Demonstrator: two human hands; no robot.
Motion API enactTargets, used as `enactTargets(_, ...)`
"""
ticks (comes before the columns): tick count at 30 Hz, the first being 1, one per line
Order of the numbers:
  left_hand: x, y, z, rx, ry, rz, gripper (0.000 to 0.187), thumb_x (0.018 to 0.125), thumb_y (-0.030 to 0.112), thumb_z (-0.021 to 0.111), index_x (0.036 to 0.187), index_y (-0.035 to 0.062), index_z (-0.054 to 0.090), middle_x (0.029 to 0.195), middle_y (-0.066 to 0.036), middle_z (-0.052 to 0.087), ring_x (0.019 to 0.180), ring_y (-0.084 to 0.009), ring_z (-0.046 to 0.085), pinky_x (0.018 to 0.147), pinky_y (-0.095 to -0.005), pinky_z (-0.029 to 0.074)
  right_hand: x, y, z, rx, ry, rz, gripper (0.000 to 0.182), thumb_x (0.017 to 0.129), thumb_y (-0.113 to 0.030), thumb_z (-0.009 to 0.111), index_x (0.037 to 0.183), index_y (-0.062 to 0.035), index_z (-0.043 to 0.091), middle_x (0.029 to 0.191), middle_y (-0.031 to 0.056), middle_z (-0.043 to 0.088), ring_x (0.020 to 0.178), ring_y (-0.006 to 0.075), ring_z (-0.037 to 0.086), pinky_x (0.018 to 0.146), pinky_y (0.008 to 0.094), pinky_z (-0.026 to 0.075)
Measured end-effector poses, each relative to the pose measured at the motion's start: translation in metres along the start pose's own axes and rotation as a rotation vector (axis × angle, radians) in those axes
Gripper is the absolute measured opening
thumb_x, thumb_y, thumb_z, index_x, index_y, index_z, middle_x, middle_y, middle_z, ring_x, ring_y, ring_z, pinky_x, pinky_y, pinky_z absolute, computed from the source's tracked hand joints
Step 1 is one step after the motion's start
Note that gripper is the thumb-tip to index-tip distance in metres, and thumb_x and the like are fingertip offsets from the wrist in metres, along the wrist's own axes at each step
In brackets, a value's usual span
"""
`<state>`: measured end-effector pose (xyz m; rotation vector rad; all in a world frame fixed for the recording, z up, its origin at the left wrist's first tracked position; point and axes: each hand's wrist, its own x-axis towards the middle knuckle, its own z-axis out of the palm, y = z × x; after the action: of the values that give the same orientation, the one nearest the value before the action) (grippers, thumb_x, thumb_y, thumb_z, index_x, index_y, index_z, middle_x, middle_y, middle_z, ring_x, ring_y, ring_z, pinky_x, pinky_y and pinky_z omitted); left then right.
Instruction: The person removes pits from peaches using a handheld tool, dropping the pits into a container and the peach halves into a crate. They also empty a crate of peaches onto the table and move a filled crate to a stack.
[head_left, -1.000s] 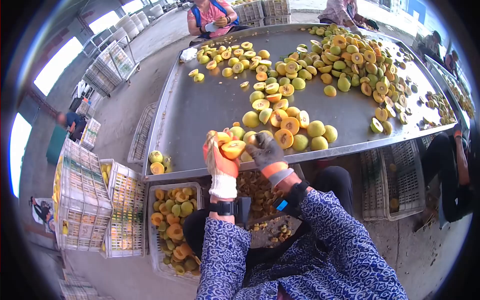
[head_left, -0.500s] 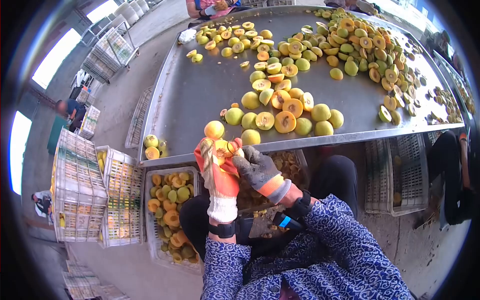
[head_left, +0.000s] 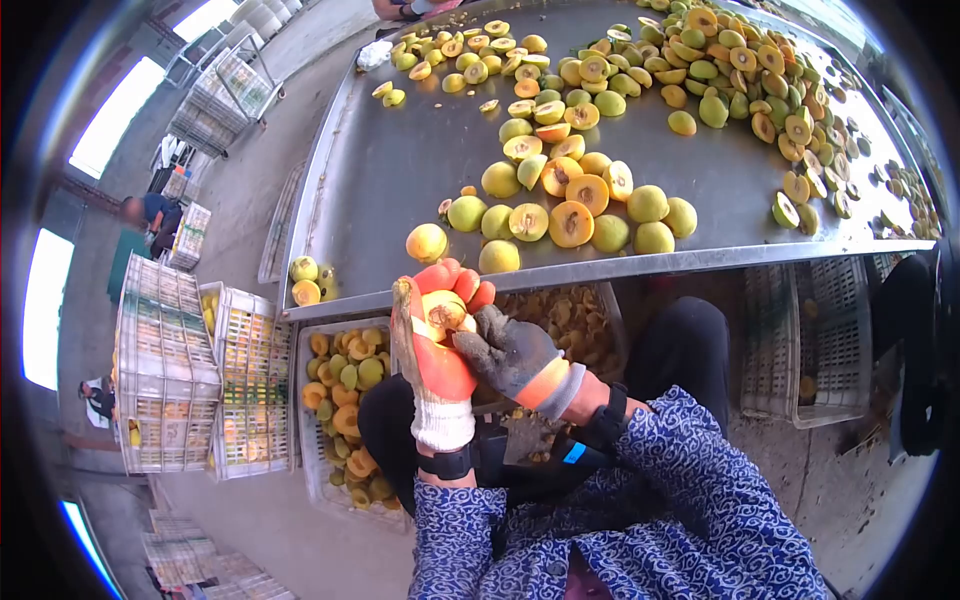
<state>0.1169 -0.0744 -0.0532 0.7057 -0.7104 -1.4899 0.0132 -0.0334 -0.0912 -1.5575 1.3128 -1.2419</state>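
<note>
My left hand (head_left: pixel 444 368), in an orange glove with a white cuff, cradles a yellow peach half (head_left: pixel 440 309) with its cut face up. A brown hollow shows in the flesh. My right hand (head_left: pixel 518 358), in a dark grey glove with an orange band, is closed with its fingertips against the peach half's right side. Whatever those fingers hold is hidden. Just beyond my hands, a whole-looking peach (head_left: pixel 427 243) lies near the edge of the metal table (head_left: pixel 400 170), beside several cut and rounded peaches (head_left: pixel 572 223).
A crate of peach halves (head_left: pixel 345 405) stands at my left knee. Another container holding peelings or scraps (head_left: pixel 570 310) sits under the table edge. Stacked white crates (head_left: pixel 165 370) rise at the left, and an upright crate (head_left: pixel 800 350) stands at the right. A person (head_left: pixel 155 220) is at far left.
My hands have drawn slightly down and the left has opened flatter around the peach half, showing its hollow. The ring-like edge seen earlier near the right fingertips is out of sight.
</note>
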Motion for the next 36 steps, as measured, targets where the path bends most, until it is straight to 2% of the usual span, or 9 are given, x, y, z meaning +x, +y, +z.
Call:
enactTargets(8, -0.014, -0.009, 0.004, 0.08, 0.012, 0.026, 0.044, 0.107, 0.042, 0.052, 0.105, 0.0003, 0.067, 0.109, -0.014, 0.07, 0.098, -0.0287, 0.07, 0.089, -0.0482, 0.059, -0.013, 0.007, 0.003, -0.097, -0.064, -0.07, 0.033, 0.104, -0.037, 0.059, 0.117, -0.0063, 0.062, 0.097, 0.0202, 0.07, 0.087, 0.0392, 0.069, 0.074, 0.0415, 0.055)
enactTargets(11, -0.017, -0.008, 0.004, 0.138, 0.019, 0.007, 0.041, 0.105, 0.038, 0.054, 0.098, 0.0002, 0.068, 0.101, -0.015, 0.071, 0.089, -0.029, 0.071, 0.083, -0.0473, 0.06, -0.019, -0.009, -0.009, 0.081, -0.209, 0.182, 0.036, 0.106, -0.038, 0.056, 0.121, -0.0058, 0.061, 0.105, 0.0183, 0.071, 0.095, 0.0351, 0.07, 0.077, 0.0391, 0.056)
enactTargets(15, -0.027, -0.005, 0.006, 0.269, 0.065, -0.028, 0.038, 0.101, 0.035, 0.06, 0.091, -0.0008, 0.069, 0.091, -0.016, 0.071, 0.076, -0.0297, 0.071, 0.076, -0.0454, 0.061, -0.028, -0.001, -0.006, 0.248, -0.335, 0.224, 0.038, 0.107, -0.036, 0.054, 0.124, -0.0032, 0.058, 0.107, 0.0145, 0.07, 0.099, 0.0281, 0.069, 0.083, 0.0377, 0.056)
enactTargets(20, -0.025, 0.002, 0.003, 0.356, 0.025, -0.073, 0.04, 0.1, 0.038, 0.062, 0.089, 0.0, 0.068, 0.088, -0.018, 0.07, 0.071, -0.0299, 0.07, 0.075, -0.044, 0.06, -0.025, 0.011, -0.013, 0.185, -0.508, 0.024, 0.031, 0.109, -0.03, 0.049, 0.125, -0.0059, 0.059, 0.115, 0.0151, 0.065, 0.102, 0.0241, 0.066, 0.088, 0.0351, 0.055)
enactTargets(23, -0.031, -0.004, 0.008, 0.427, 0.03, 0.078, 0.04, 0.1, 0.038, 0.062, 0.088, -0.0004, 0.067, 0.086, -0.017, 0.07, 0.069, -0.0305, 0.07, 0.075, -0.0445, 0.059, -0.025, 0.007, -0.02, 0.192, -0.562, 0.027, 0.029, 0.109, -0.028, 0.046, 0.124, -0.0087, 0.061, 0.119, 0.0152, 0.062, 0.102, 0.0248, 0.065, 0.085, 0.0349, 0.055)
enactTargets(26, -0.036, -0.006, 0.012, 0.373, -0.002, 0.19, 0.038, 0.101, 0.034, 0.063, 0.09, -0.0026, 0.066, 0.086, -0.017, 0.07, 0.074, -0.0312, 0.071, 0.074, -0.0456, 0.061, -0.03, 0.002, -0.023, 0.238, -0.5, 0.029, 0.038, 0.11, -0.033, 0.04, 0.131, -0.0062, 0.056, 0.121, 0.0202, 0.064, 0.105, 0.039, 0.064, 0.093, 0.0425, 0.051)
enactTargets(29, -0.041, 0.0, 0.022, 0.179, -0.038, 0.171, 0.041, 0.102, 0.036, 0.061, 0.09, -0.003, 0.066, 0.087, -0.018, 0.069, 0.079, -0.0337, 0.071, 0.074, -0.0483, 0.062, -0.035, -0.009, -0.023, 0.598, -0.528, 0.255, 0.044, 0.11, -0.039, 0.04, 0.133, -0.0041, 0.055, 0.123, 0.0194, 0.064, 0.108, 0.0367, 0.063, 0.096, 0.0419, 0.049)
enactTargets(33, -0.042, 0.003, 0.018, 0.298, -0.122, 0.179, 0.042, 0.101, 0.037, 0.063, 0.088, -0.0032, 0.067, 0.084, -0.016, 0.069, 0.077, -0.0316, 0.071, 0.073, -0.0461, 0.061, -0.041, -0.017, -0.027, 0.572, -0.485, 0.299, 0.049, 0.109, -0.043, 0.043, 0.136, -0.0041, 0.054, 0.125, 0.0179, 0.064, 0.113, 0.0318, 0.061, 0.1, 0.0407, 0.048)
enactTargets(36, -0.041, 0.002, 0.016, 0.434, -0.189, 0.237, 0.036, 0.101, 0.03, 0.065, 0.086, -0.0028, 0.067, 0.081, -0.014, 0.069, 0.074, -0.0289, 0.07, 0.072, -0.0424, 0.06, -0.04, -0.007, -0.029, 0.585, -0.473, 0.102, 0.043, 0.108, -0.042, 0.049, 0.13, -0.0057, 0.057, 0.113, 0.0076, 0.064, 0.103, 0.0188, 0.059, 0.091, 0.0343, 0.05)
